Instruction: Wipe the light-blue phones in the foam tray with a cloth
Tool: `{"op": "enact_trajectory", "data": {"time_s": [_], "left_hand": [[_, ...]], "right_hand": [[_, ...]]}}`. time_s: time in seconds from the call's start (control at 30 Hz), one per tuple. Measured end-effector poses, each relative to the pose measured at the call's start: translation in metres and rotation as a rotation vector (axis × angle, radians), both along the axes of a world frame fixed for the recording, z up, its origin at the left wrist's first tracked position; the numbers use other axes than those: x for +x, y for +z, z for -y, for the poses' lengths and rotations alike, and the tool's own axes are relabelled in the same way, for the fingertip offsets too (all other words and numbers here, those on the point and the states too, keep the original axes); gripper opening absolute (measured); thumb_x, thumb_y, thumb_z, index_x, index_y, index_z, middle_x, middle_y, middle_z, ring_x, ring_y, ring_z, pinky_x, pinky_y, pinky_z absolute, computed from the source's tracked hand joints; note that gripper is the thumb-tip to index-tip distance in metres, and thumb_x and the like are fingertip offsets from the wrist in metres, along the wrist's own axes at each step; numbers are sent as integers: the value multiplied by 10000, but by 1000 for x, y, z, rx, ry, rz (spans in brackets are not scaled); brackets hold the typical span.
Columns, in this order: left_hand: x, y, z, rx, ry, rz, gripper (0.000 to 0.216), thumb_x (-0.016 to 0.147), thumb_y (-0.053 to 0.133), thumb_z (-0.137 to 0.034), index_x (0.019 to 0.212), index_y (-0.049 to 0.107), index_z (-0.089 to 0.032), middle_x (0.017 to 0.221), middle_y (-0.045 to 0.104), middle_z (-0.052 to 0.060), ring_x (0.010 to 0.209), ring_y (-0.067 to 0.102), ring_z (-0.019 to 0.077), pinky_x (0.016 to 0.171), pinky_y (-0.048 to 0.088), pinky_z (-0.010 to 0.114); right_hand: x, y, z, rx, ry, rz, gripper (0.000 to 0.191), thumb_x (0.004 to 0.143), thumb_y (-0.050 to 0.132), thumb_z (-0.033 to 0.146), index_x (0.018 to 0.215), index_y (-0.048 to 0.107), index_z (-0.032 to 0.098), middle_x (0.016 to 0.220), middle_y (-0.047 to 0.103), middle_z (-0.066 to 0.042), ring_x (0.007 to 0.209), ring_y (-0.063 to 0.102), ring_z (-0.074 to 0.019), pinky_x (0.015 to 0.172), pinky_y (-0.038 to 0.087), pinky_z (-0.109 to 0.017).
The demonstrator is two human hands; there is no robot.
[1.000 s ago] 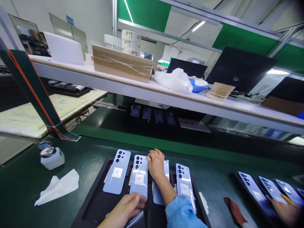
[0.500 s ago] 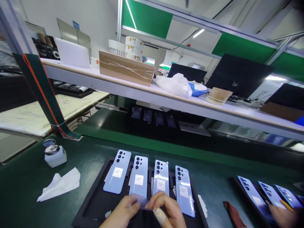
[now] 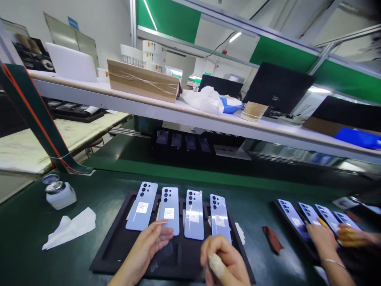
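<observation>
Above black foam tray [image 3: 119, 254] of four pale-blue smartphones [image 3: 193, 216]: thin clear plastic film [image 3: 162, 255] pinched in narrowed fingers of left hand [image 3: 145, 248]; released moments ago by right hand [image 3: 228, 262], now drawn aside, curled shut.

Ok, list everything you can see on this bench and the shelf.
phones: four, light blue, on near tray
tray: one, black, on green bench
bottle: one, white, far left
tissue: one, white, left of tray
rag: one, brown, right of tray
box: one, cardboard brown, on shelf
bag: one, white, shelf
screens: two, black, shelf
far phones: four, light blue, right, under a co-worker's hand
left hand: one, fingers holding clear film
right hand: one, curled, one finger bandaged
</observation>
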State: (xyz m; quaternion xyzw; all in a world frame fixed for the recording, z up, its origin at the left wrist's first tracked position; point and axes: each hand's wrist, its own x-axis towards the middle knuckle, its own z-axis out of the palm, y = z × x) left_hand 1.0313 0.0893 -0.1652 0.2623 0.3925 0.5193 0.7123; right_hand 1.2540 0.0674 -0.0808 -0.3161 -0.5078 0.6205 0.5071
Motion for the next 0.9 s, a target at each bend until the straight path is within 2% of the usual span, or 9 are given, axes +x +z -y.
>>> {"op": "enact_trajectory", "data": {"time_s": [0.1, 0.23, 0.33, 0.43, 0.53, 0.6, 0.67, 0.8, 0.9], "left_hand": [[5, 16, 7, -31, -27, 144, 692, 761, 735, -632, 1235, 635, -138, 1117, 718, 174, 1093, 655, 321, 1027, 434, 450], [17, 26, 16, 17, -196, 280, 697, 786, 663, -705, 1224, 657, -163, 1120, 708, 145, 1141, 622, 326, 1019, 448, 461], [27, 28, 18, 78, -222, 219, 522, 770, 779, -554, 1169, 689, -231, 1132, 701, 85, 1166, 602, 307, 1011, 457, 411], [35, 27, 12, 76, -197, 153, 422, 773, 813, -428, 1129, 703, -229, 1106, 700, 62, 1138, 608, 305, 978, 477, 392], [42, 25, 3, 68, -237, 127, 432, 786, 795, -444, 1125, 696, -195, 1079, 705, 83, 1070, 637, 284, 939, 489, 374], [45, 20, -3, 31, -276, 87, 493, 773, 799, -471, 1153, 681, -180, 1048, 718, 107, 991, 668, 261, 909, 493, 362], [49, 14, -7, -23, -302, 41, 570, 748, 803, -516, 1182, 670, -171, 1036, 728, 128, 928, 687, 253, 886, 495, 362], [64, 1, -13, -38, -359, -55, 610, 725, 773, -605, 1163, 697, -188, 1081, 727, 148, 932, 687, 281, 866, 491, 380], [77, -11, -21, -27, -380, -97, 595, 674, 764, -676, 1070, 752, -232, 1141, 714, 124, 1079, 637, 325, 948, 458, 400]], "right_hand": [[-24, -18, -11, 110, -37, 194, 281, 964, 559, 445, 863, 544, 183, 676, 544, 17, 436, 444, -61, 432, 304, -188], [-54, -38, -34, 503, -264, 533, 193, 976, 477, 316, 848, 551, 192, 720, 557, -14, 632, 546, -140, 575, 411, -250], [-61, -47, -48, 763, -408, 741, 150, 942, 447, 202, 836, 553, 200, 761, 587, -35, 694, 554, -167, 628, 415, -281], [-56, -52, -52, 859, -426, 860, 139, 922, 448, 165, 845, 559, 199, 792, 605, -47, 725, 558, -183, 652, 423, -299], [-41, -52, -54, 829, -373, 888, 102, 893, 491, 172, 924, 584, 197, 846, 628, -50, 774, 578, -195, 683, 446, -308], [-25, -50, -64, 747, -356, 874, 233, 868, 525, 189, 1093, 586, 191, 920, 645, -51, 787, 589, -191, 711, 471, -310], [-5, -46, -86, 642, -408, 923, 366, 860, 527, 202, 1224, 555, 180, 997, 653, -63, 820, 600, -191, 761, 495, -317], [34, -41, -148, 471, -574, 1119, 281, 883, 497, 192, 1122, 641, 155, 1073, 665, -132, 1008, 587, -276, 910, 475, -420], [44, -46, -183, 428, -584, 1187, 224, 847, 551, 153, 1023, 690, 157, 1095, 673, -165, 1075, 559, -348, 946, 434, -529]]}}
